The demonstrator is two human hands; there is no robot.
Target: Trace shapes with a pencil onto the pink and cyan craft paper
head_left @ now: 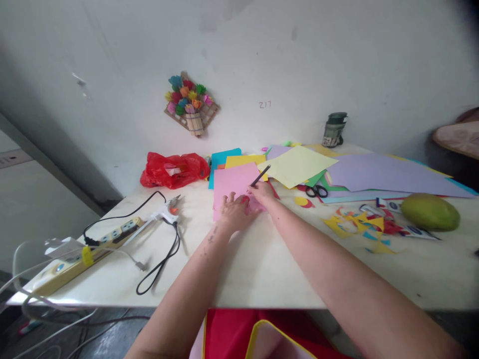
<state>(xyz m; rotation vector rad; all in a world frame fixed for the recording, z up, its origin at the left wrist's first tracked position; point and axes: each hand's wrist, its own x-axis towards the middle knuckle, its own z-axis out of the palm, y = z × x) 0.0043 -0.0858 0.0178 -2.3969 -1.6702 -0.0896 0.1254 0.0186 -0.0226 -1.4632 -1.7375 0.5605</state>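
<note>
My left hand [235, 213] lies on a sheet of pink paper [234, 180], its fingers spread and pressing it to the table. A small red patch [245, 199] shows by its fingers; I cannot tell what it is. My right hand [263, 193] is closed around a dark pencil [261, 175], its lower end near the pink sheet. Behind the pink paper lie yellow paper [245, 160] and blue paper [227, 156]. To the right are a pale yellow sheet [299, 166] and black-handled scissors [316, 191].
On the left are a glue gun [166, 214] with its cord, a power strip [90, 254] and a red plastic bag [174, 169]. On the right are paper scraps [354, 224], a green mango [430, 212], large purple sheets [389, 172] and a bottle [334, 129].
</note>
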